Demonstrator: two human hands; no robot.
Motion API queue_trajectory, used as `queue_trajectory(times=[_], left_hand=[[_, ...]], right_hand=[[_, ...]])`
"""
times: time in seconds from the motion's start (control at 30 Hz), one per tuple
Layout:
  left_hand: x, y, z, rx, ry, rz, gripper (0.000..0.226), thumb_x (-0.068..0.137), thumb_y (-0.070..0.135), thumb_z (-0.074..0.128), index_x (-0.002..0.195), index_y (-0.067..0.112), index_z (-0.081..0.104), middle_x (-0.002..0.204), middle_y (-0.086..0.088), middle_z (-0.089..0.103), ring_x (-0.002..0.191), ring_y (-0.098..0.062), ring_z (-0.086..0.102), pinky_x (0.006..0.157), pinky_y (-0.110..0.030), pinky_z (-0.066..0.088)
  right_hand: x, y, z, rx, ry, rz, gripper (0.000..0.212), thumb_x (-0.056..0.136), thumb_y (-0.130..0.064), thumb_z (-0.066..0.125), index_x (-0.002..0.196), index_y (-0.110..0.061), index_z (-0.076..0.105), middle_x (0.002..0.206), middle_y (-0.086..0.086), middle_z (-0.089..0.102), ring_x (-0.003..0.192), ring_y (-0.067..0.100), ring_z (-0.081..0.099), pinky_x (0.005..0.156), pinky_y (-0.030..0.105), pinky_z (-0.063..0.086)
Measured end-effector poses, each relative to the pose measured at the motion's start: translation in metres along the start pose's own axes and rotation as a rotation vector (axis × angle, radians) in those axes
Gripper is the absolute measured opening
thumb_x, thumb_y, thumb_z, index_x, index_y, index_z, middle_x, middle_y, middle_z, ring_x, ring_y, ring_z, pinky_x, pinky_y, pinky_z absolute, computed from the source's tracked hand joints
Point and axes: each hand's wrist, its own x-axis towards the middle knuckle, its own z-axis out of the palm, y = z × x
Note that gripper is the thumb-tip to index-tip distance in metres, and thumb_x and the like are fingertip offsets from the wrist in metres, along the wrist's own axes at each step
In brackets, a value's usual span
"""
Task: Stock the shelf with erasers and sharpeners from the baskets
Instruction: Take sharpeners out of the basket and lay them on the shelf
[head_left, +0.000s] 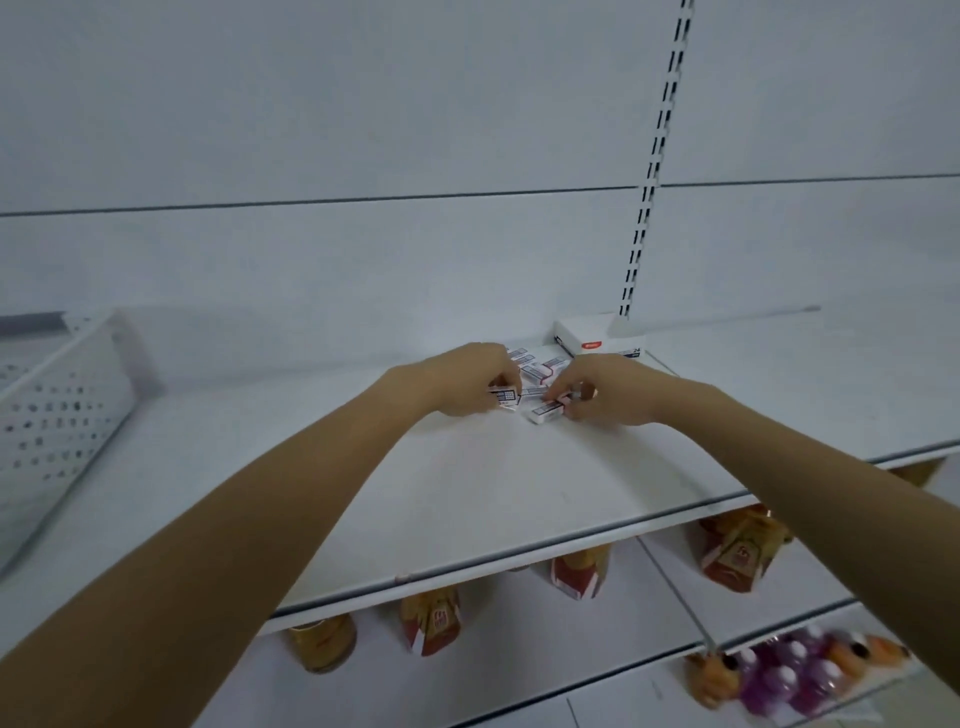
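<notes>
I judge the stocking to be early. A small loose cluster of erasers (536, 370) lies on the shelf (467, 493) towards its back, in front of a white carton (592, 336) that stands at the foot of the slotted upright (655, 156). Most of the shelf around them is bare white board. I see no sharpeners on it. The perforated white basket (57, 415) sits on the same shelf, well apart to the left, and from here I cannot see what is in it, so I cannot say how much is left to bring over.

Both my hands are at the cluster. My left hand (462, 382) has its fingers (505, 378) curled over a sleeved eraser (503, 398), holding it just off or on the board; I cannot tell which. My right hand (610, 392) pinches the near end of the front eraser (544, 412), which lies flat on the shelf.

The erasers are small white blocks in printed paper sleeves with a dark label panel, some showing a pink edge. They lie at mixed angles, touching, not yet squared into a row.
</notes>
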Motion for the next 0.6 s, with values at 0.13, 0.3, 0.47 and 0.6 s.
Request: queue_trajectory(times=[0.13, 0.3, 0.47, 0.6], left_hand=[[0.000, -0.008, 0.002, -0.037, 0.048, -0.018, 0.034, 0.086, 0.003, 0.053, 0.117, 0.014, 0.059, 0.120, -0.007, 0.056, 0.113, -0.022, 0.050, 0.090, -0.025, 0.035], [-0.001, -0.007, 0.002, -0.035, 0.054, -0.050, 0.033, 0.087, 0.007, 0.052, 0.118, 0.016, 0.057, 0.121, -0.006, 0.057, 0.111, -0.022, 0.051, 0.089, -0.027, 0.038], [-0.009, -0.004, -0.011, -0.049, -0.035, -0.086, 0.032, 0.087, 0.009, 0.055, 0.118, 0.016, 0.058, 0.121, -0.004, 0.056, 0.106, -0.019, 0.055, 0.074, -0.015, 0.033], [-0.023, -0.002, -0.006, -0.094, -0.120, -0.123, 0.030, 0.085, 0.010, 0.059, 0.115, 0.013, 0.061, 0.123, -0.005, 0.054, 0.106, -0.020, 0.056, 0.084, -0.021, 0.040]], right_hand=[[0.015, -0.002, 0.002, -0.015, 0.015, -0.027, 0.031, 0.086, -0.011, 0.056, 0.114, -0.022, 0.064, 0.099, -0.005, 0.048, 0.082, 0.011, 0.047, 0.061, 0.016, 0.029], [0.020, 0.000, 0.000, 0.005, -0.016, -0.069, 0.031, 0.088, -0.012, 0.056, 0.115, -0.023, 0.063, 0.100, -0.008, 0.046, 0.083, 0.011, 0.047, 0.065, 0.016, 0.031], [0.020, 0.005, -0.007, -0.036, -0.021, -0.150, 0.032, 0.087, -0.010, 0.052, 0.115, -0.023, 0.062, 0.101, -0.004, 0.053, 0.081, 0.010, 0.047, 0.064, 0.014, 0.032], [0.020, 0.014, -0.012, 0.023, 0.018, -0.222, 0.040, 0.080, -0.004, 0.056, 0.116, -0.020, 0.060, 0.111, 0.002, 0.056, 0.088, 0.014, 0.055, 0.075, 0.018, 0.037]])
